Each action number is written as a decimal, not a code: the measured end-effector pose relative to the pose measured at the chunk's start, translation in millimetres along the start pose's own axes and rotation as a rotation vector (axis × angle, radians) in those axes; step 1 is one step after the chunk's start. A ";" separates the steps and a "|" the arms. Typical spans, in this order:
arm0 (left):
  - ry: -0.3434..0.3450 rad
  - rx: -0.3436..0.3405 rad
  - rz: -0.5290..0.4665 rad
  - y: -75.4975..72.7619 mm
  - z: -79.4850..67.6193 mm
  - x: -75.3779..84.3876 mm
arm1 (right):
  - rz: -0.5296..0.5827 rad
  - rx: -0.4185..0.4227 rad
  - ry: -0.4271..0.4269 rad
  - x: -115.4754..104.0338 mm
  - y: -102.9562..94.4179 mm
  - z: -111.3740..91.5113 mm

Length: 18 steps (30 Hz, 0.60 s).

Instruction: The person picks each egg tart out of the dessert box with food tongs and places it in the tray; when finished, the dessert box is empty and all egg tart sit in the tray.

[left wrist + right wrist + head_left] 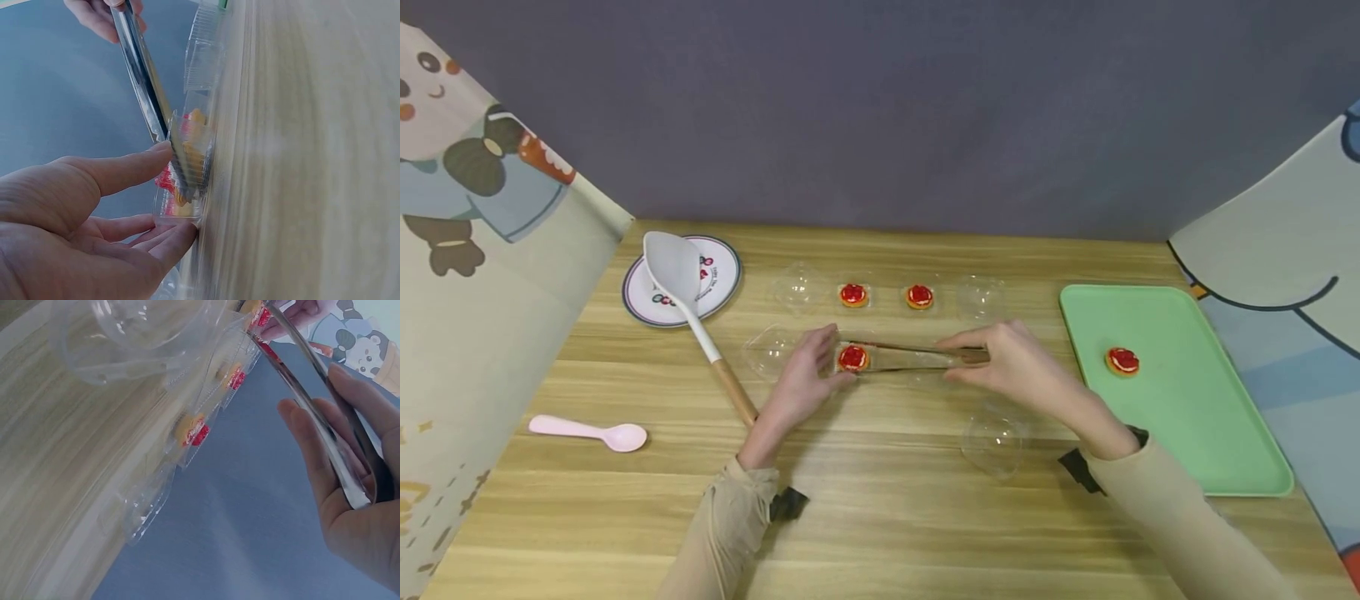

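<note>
- Head: right hand (1018,358) was clamped on the tongs (898,346); left hand (805,375) was curled at the left of the front row's tart (853,358).
- Head: tart sat between the tongs' tips, topping up. Main risk, probably: a harder squeeze or uneven release smearing the topping or tipping the tart.
- Head: two back tarts (853,295) (919,297) stood just behind. Lifting the tongs too far forward could have clipped them.
- Head: spatula (700,323) lay across the plate (726,283), its handle running to the left wrist. A careless pull back might have dragged it.
- Head: spare box (996,437) lay near the right forearm; a low sleeve could have shoved it. Tray tart (1123,361) lay on the tray (1240,450), well apart.
- Left wrist: thumb and fingers were clamped on the box (177,219), tongs reaching down inside by the tart. Thin plastic looked likely to buckle if pinched harder, or slide if the grip loosened.
- Left wrist: thumb was close to the tongs; tips spreading could have bumped it or snagged the wall.
- Right wrist: fingers were wrapped round the tongs, arms apart, red topping at the tips. Couldn't tell whether both tips touched the tart.
</note>
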<state>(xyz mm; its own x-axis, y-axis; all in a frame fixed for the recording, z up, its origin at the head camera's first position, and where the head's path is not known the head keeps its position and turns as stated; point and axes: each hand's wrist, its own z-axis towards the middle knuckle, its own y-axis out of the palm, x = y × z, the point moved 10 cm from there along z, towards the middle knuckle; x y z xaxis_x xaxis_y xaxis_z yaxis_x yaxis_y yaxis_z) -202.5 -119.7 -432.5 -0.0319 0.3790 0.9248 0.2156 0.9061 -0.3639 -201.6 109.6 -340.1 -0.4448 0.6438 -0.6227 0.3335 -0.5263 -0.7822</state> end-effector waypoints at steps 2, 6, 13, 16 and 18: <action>-0.001 0.000 0.002 0.2 -0.3 0.6 | -0.007 -0.002 -0.002 -0.6 -1.7 -0.8; 0.003 -0.002 0.000 0.4 -1.0 1.9 | -0.024 0.000 0.001 -1.7 -5.7 -2.0; -0.002 0.000 0.006 0.3 -1.9 1.9 | -0.025 -0.024 0.048 -0.5 -5.6 -1.7; -0.002 0.000 0.008 0.6 -1.6 0.7 | -0.028 -0.021 0.065 -1.0 -5.3 -1.2; 0.000 0.001 0.008 0.9 -1.5 0.2 | -0.030 -0.015 0.069 -2.0 -5.3 -1.6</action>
<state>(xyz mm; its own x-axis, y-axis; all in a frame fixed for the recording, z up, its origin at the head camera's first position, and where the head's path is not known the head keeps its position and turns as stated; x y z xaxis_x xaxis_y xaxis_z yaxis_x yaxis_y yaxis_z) -200.8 -119.1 -432.4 -0.0298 0.3863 0.9219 0.2146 0.9033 -0.3716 -201.2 112.0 -334.8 -0.3963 0.6960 -0.5988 0.3337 -0.4985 -0.8001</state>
